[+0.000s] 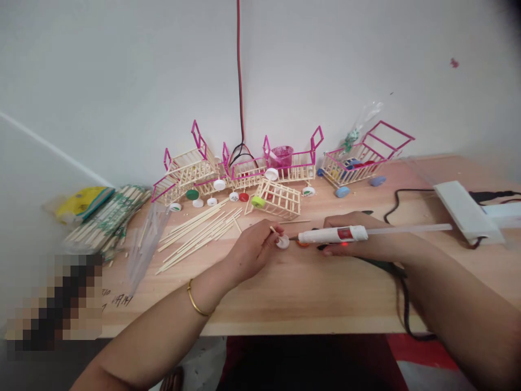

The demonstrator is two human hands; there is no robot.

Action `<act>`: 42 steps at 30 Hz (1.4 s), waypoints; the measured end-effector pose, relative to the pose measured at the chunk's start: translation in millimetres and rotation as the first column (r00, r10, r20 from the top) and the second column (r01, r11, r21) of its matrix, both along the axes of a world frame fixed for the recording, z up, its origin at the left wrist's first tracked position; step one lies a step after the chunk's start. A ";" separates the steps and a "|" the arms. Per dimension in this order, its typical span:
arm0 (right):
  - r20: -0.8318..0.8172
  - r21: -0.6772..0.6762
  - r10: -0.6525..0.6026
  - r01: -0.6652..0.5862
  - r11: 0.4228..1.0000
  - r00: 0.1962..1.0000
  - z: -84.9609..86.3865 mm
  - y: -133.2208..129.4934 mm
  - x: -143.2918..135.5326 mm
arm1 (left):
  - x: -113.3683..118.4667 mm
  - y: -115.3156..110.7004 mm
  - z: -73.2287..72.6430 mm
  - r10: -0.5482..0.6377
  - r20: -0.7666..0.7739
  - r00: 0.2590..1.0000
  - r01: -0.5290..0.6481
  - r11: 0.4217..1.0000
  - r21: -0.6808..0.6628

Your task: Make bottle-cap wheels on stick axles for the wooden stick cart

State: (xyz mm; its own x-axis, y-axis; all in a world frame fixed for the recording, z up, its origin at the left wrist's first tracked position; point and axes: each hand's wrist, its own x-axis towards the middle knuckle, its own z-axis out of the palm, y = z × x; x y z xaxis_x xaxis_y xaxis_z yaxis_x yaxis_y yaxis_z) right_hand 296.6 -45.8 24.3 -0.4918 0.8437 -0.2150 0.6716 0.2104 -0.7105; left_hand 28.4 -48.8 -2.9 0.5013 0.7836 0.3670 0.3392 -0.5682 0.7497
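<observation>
Near the middle of the desk (309, 293) our left hand (252, 251) pinches a short stick (274, 231), fingers clamped on it, over a white cap (283, 242); our right hand (354, 239) grips the glue gun (334, 234), nozzle beside the cap
</observation>
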 end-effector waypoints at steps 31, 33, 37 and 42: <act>0.029 0.020 0.003 -0.004 1.000 1.000 1.8 -0.4 1.0 | 4.8 5.3 -5.4 -0.036 -0.041 0.999 0.038 0.998 0.048; 0.021 0.020 0.009 -0.009 1.000 1.000 2.8 -0.8 0.9 | 6.0 5.7 -5.2 -0.042 -0.037 0.998 0.044 0.998 0.051; 0.011 0.015 0.027 -0.027 1.000 1.000 2.8 -0.4 1.4 | 7.3 7.1 -5.3 -0.046 -0.015 0.999 0.047 0.998 0.033; 0.052 0.010 0.039 -0.039 0.999 0.998 1.0 1.1 2.5 | 8.1 7.8 -4.6 -0.039 0.027 0.999 0.039 0.999 -0.010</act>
State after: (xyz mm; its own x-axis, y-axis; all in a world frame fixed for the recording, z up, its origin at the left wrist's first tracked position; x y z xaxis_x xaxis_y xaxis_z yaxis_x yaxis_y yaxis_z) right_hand 299.1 -44.7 25.3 -0.5129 0.8265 -0.2320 0.6984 0.2446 -0.6726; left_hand 36.5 -41.0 -7.5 0.5218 0.7674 0.3726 0.2970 -0.5729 0.7639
